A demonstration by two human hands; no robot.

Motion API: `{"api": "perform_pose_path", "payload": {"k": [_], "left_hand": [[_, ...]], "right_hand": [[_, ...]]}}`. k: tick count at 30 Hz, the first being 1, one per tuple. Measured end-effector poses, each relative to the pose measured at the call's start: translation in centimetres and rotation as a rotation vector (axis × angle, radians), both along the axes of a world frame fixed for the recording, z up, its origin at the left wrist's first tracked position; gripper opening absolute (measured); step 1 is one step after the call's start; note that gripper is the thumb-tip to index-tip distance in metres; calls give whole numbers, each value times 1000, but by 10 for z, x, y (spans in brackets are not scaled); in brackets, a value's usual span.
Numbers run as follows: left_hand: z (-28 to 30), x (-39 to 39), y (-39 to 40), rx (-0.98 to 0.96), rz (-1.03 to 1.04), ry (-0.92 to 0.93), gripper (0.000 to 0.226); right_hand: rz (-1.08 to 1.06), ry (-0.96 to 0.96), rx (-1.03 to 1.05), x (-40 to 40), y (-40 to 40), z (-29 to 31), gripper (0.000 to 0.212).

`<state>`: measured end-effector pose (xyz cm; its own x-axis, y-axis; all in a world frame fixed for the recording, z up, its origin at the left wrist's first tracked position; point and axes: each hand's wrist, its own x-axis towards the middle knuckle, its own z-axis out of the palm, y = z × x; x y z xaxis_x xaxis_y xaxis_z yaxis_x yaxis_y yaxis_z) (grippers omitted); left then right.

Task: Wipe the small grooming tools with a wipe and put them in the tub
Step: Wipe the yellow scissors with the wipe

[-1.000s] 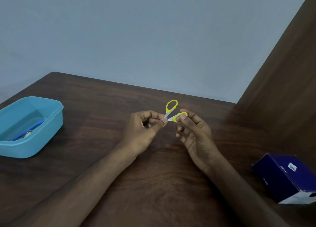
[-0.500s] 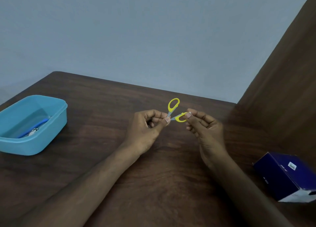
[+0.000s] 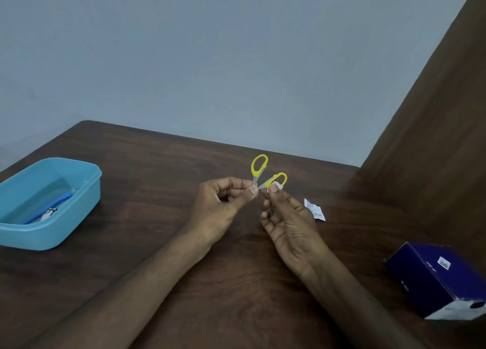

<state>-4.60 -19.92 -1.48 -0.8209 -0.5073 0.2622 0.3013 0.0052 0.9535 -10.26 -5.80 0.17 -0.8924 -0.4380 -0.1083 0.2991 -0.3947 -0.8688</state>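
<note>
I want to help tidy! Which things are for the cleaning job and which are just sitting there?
For the job:
- yellow scissors, held by both hands
- small white wipe at the right thumb
- blue tub

Just sitting there:
- torn white packet
- dark blue box

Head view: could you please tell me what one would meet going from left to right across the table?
Blue tub holding a blue-handled tool → left hand → yellow scissors, held by both hands → right hand → torn white sachet → dark blue box.
</note>
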Motion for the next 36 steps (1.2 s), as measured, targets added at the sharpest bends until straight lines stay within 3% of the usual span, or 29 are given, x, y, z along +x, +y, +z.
{"api": "perform_pose_path", "payload": {"k": [8,14,18,21,28,36], "left_hand": [[2,3,2,-75,-67,-32,6],[0,1,2,-148,-65,-63,1],[-2,2,1,-210,-95,-79,4],[-4,2,0,-256,-103,-77,7],[-6,2,-1,-283,-65,-56,9],[-7,2,-1,-326,-77,-45,16]], "right_hand": [[50,49,70,-4,5,3,10],[-52,180,136,-23,22,11,3],[-54,382,268,-28,32,16,24],[-58,482,306,-31,39,22,27],[8,307,270,-16,23,6,10],[33,267,275,-20,25,6,11]]}}
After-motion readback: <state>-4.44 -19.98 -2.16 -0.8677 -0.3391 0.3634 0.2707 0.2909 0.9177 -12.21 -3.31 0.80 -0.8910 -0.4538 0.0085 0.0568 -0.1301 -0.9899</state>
